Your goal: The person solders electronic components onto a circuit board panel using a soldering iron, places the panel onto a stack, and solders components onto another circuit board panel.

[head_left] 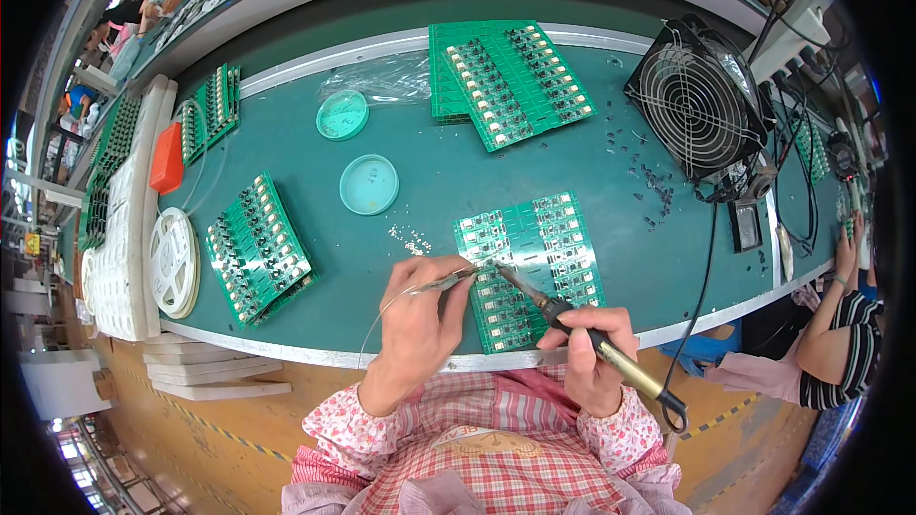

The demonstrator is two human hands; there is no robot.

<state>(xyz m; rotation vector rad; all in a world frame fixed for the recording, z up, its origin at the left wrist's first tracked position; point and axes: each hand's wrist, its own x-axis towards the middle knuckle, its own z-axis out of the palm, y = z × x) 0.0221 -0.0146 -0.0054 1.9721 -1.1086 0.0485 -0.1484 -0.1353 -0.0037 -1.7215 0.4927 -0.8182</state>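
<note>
A green circuit board (563, 257) with rows of small parts lies flat near the bench's front edge. My right hand (596, 353) is closed round a soldering iron (615, 362), its tip down at the board's left row of parts. In my left hand (420, 315) are silver tweezers (444, 282), pinched with their points close to the iron's tip. A thin solder wire (374, 324) curves out from the same hand past the wrist. What exactly lies between the tweezer points is too small to tell.
Two round green dishes (369, 185) and scattered white bits (410, 240) lie beyond my left hand. Stacked boards stand left (256, 253) and far (520, 86). A white reel (174, 262) is at left. A black fan (701, 100) stands far right, near loose dark bits (654, 186).
</note>
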